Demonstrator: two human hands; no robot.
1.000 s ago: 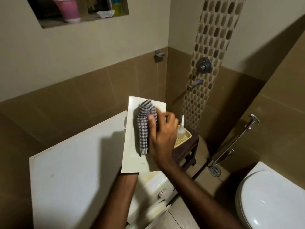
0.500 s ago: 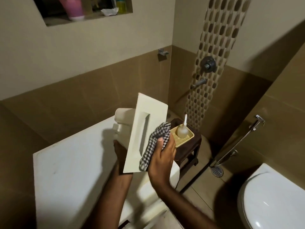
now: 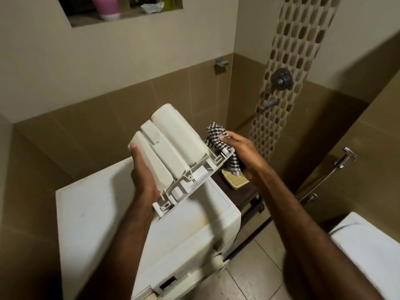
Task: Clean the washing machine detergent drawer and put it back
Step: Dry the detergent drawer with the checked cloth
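Single head-worn view, looking forward and steeply down from standing height. Close in on the detergent drawer (image 3: 173, 152) held above the washing machine (image 3: 134, 224); wide angle catching tiled wall ahead, toilet (image 3: 368, 241) at right edge.

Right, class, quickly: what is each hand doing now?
Left hand: grips the detergent drawer.
Right hand: holds the checked cloth.
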